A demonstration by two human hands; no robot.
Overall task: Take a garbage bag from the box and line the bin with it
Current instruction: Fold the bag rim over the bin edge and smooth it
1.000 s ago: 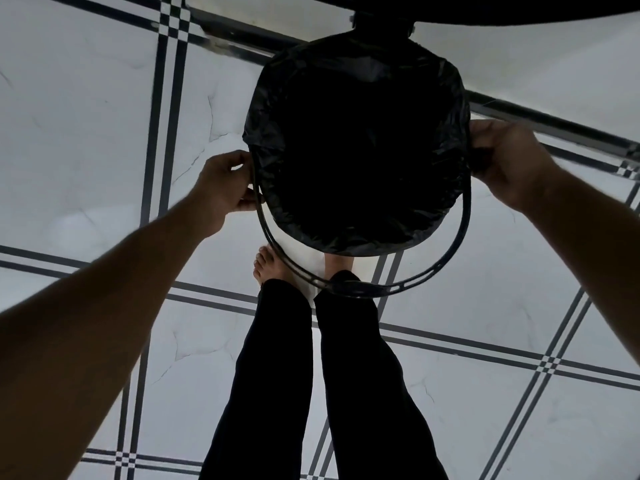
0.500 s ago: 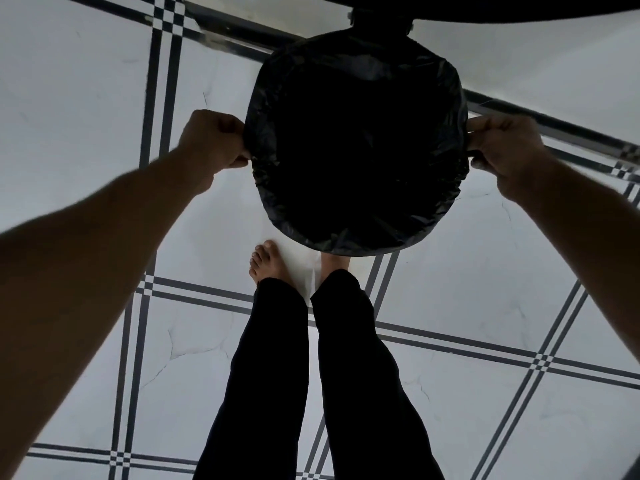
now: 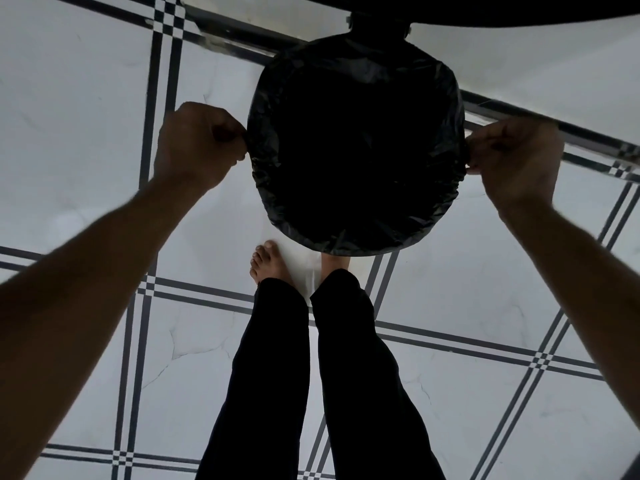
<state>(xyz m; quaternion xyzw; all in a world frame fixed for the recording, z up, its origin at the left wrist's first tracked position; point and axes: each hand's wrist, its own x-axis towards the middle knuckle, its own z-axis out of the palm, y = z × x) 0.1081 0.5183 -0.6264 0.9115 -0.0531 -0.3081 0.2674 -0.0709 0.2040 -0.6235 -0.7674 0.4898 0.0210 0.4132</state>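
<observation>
A thin black plastic garbage bag (image 3: 356,143) is showing a crinkled, faintly glossy film, creased most along its gathered edge. Pale, polished floor tiles (image 3: 450,289) with a marble-like vein pattern are reflecting soft light, and smooth dark inlaid stripes (image 3: 152,98) are crossing them. Black matt cloth trousers (image 3: 270,375) are covering the person's legs. A bare left hand (image 3: 194,147) and bare right hand (image 3: 516,157) are pinching the film at its sides.
</observation>
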